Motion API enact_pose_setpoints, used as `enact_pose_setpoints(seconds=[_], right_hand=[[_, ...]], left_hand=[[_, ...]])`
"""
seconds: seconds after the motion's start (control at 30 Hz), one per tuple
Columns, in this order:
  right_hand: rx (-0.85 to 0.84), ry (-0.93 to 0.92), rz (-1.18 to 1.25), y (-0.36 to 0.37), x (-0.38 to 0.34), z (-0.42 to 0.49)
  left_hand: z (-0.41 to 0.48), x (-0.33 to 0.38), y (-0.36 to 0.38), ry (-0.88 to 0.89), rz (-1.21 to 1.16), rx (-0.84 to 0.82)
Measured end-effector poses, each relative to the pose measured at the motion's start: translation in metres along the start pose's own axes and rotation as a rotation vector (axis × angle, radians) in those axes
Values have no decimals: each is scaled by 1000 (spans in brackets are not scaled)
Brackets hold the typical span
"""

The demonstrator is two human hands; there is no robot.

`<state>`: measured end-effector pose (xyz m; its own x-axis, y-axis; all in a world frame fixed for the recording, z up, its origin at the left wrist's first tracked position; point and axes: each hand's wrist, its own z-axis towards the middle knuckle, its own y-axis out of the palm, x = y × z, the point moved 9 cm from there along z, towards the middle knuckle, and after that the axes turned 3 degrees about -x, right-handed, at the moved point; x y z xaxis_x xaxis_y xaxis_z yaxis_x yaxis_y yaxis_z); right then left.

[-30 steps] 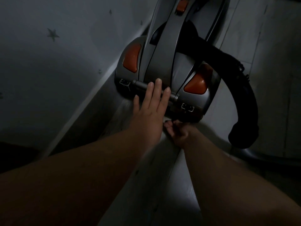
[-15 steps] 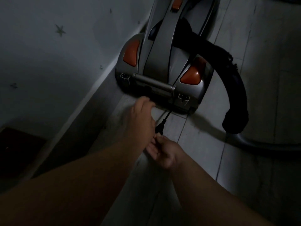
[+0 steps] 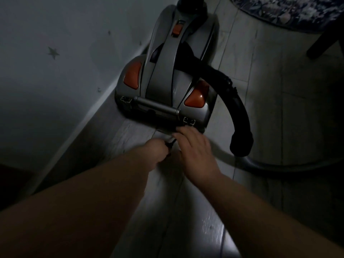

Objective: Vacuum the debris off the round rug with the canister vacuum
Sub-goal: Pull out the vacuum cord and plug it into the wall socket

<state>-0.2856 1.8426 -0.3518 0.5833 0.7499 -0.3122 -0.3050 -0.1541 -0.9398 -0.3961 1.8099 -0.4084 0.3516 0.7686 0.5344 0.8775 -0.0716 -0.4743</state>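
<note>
To my left the wall (image 3: 55,75) with its faint stars runs close along the canister vacuum (image 3: 167,86), which sits on the floor (image 3: 186,211) pressed nearly against the skirting. That tight gap is my first worry: if I pull the cord (image 3: 172,143) at an angle toward the wall, I judge it could snag or drag the body sideways into the skirting.

My left hand (image 3: 155,152) is clenched, its fingers curled round what looks like the dark plug end of the cord just behind the vacuum's rear edge. The light is poor, so I cannot tell how firmly I have it; a loose hold could let the cord snap back into its reel.

My right hand (image 3: 193,146) lies just beside it, palm down, fingers (image 3: 183,130) spread loosely and reaching to the lower rear of the vacuum, touching or nearly touching the casing near where the cord comes out. It grips nothing that I can see.

Further right the black hose (image 3: 240,116) curves round beside the body and trails along the floor; I could trip on it or kink it when I rise. The round rug (image 3: 290,12) lies well apart at the far upper right, its debris not yet touched.
</note>
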Motion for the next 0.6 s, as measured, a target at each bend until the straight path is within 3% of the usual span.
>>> enact_pose_setpoints(seconds=[0.1, 0.17, 0.33, 0.4, 0.47, 0.6], right_hand=[[-270, -105, -95, 16, 8, 20], [-351, -105, -151, 24, 16, 23], [-357, -81, -190, 27, 6, 25], [-376, -87, -198, 25, 0, 29], [-414, -86, -215, 21, -9, 34], [-429, -154, -370, 20, -30, 42]], left_hand=[[-18, -5, -4, 37, -123, -18], [-38, -6, -16, 100, -161, -17], [-100, -26, -50, 273, 58, -116], [-126, -48, -59, 286, -44, -225], [-140, -76, -72, 245, -48, -229], [-124, -95, -78, 93, 574, -65]])
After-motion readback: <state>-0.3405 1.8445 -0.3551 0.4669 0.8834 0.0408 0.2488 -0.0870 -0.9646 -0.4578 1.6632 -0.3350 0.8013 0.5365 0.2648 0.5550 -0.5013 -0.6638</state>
